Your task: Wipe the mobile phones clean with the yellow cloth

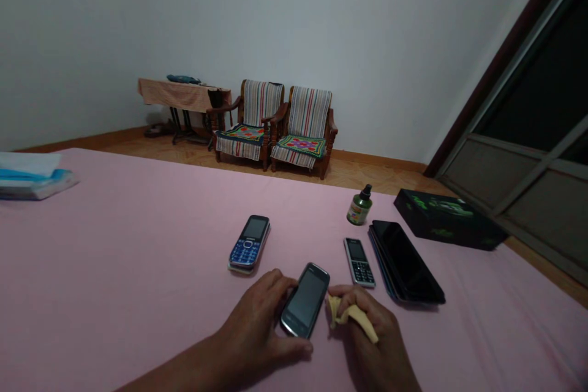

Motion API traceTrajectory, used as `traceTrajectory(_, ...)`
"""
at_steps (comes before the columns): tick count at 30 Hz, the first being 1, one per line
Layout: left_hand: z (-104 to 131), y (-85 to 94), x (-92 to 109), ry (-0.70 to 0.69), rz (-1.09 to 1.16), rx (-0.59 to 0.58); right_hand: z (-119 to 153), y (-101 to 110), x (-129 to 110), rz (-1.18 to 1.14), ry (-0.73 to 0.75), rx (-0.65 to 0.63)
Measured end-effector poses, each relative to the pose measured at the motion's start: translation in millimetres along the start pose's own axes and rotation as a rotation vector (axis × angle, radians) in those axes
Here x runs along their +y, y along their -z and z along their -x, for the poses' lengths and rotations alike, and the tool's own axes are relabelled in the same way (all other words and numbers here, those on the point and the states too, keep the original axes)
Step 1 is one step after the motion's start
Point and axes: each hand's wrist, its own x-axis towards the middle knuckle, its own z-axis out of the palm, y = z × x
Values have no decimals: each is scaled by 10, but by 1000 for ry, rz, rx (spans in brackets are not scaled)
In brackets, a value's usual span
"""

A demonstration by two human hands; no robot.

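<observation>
My left hand (260, 331) grips a dark touchscreen phone (306, 301) by its left side and lower end, screen facing up. Close to the phone's right edge, my right hand (374, 331) is closed around a crumpled pale yellow cloth (353, 316). Beyond my left hand lies a blue keypad phone (250, 242), on top of a stack of what look like other phones. A black keypad phone (359, 262) with a silver edge rests past my right hand. To its right is a pile of dark flat devices (407, 263), the top one with a black glossy screen.
A pink sheet (138, 269) covers the surface. Toward the back right stand a small green bottle (359, 206) with a black cap and a long black box (448, 218). A plastic-wrapped packet (34, 176) lies at the far left. Two wooden chairs (303, 119) stand against the wall.
</observation>
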Motion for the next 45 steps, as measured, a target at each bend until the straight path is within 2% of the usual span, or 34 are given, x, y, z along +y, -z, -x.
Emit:
traceTrajectory(4,-59,93,-20,-57,-14,-101,70,111,90,-51,-49,15)
traceTrajectory(9,-269,189,-117,-118,-83,-373,136,187,116,-63,-37,-63)
traceTrajectory(13,-466,191,-126,-204,-102,-449,171,215,142,-95,-14,-88)
traceTrajectory(19,-706,-15,-25,-160,13,-289,179,231,87,-61,-41,-110)
traceTrajectory(23,-1048,-240,64,-180,116,-145,157,249,49,14,-45,-124)
traceTrajectory(27,-1412,-471,190,-181,79,-130,141,256,91,18,14,-124)
traceTrajectory(30,-1553,-608,279,-169,26,-120,131,269,110,37,35,-130)
traceTrajectory(35,-1585,-722,299,-152,5,-106,106,299,72,104,64,-170)
traceTrajectory(39,-1533,-711,278,-169,9,-82,101,298,80,108,91,-160)
traceTrajectory(42,-1383,-600,320,-232,25,8,110,288,113,97,95,-141)
traceTrajectory(45,-1121,-366,365,-309,1,110,123,278,136,99,91,-159)
